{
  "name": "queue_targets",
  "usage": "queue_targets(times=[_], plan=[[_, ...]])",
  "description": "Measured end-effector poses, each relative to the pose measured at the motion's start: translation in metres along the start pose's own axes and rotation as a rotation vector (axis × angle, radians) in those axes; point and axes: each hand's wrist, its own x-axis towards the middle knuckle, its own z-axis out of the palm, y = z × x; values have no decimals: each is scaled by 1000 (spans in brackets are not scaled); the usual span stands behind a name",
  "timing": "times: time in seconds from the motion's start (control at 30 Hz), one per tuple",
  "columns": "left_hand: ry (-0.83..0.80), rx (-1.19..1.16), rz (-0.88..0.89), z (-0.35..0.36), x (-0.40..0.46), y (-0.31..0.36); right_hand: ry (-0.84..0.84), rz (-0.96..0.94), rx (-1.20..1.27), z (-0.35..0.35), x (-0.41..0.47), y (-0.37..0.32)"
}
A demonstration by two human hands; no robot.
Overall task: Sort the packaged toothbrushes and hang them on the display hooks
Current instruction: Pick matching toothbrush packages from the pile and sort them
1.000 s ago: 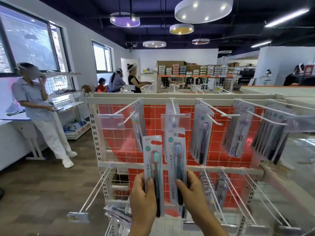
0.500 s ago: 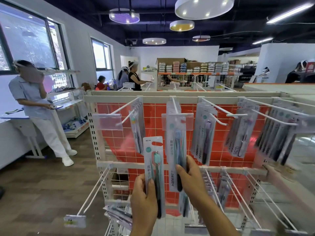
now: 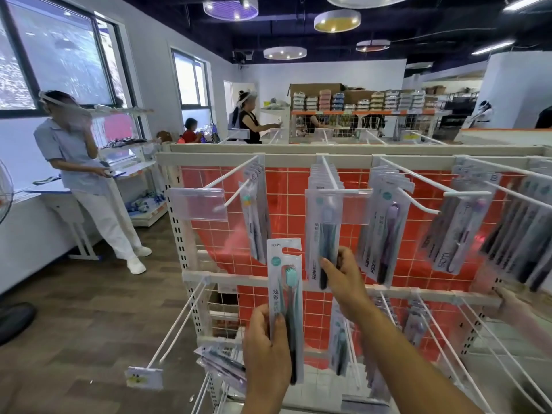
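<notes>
A teal toothbrush pack [image 3: 285, 309] is gripped upright in the left hand [image 3: 265, 348], awaiting sorting; a dark pack [image 3: 324, 237] is pinched by the right hand [image 3: 343, 279] at its hook [image 3: 330, 174].

Two bare forearms, hands [image 3: 267, 345], no sleeves
</notes>
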Motion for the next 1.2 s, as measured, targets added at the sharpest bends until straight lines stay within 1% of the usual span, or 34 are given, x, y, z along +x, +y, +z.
queue_targets(times=[0.17,0.33,0.47,0.53,0.6,0.73,0.8,1.0,1.2], plan=[[-9,16,-15,-5,1,3,-22,16,23,3,6,8],[-30,-5,-18,-3,-3,10,41,68,-2,-4,-4,25],[-47,-11,-11,2,-6,13,122,114,-120,-16,-27,49],[-64,-10,-11,7,-8,15,178,106,-68,-21,-43,52],[-78,-32,-14,11,-13,19,156,88,-5,-25,-60,49],[-122,-44,0,24,-22,27,-13,72,28,-34,-86,33],[-136,-43,23,30,-27,32,-51,63,57,-38,-93,25],[-194,-63,8,52,-44,39,-26,17,104,-60,-108,16],[-240,-70,29,77,-60,45,44,27,101,-87,-119,15]])
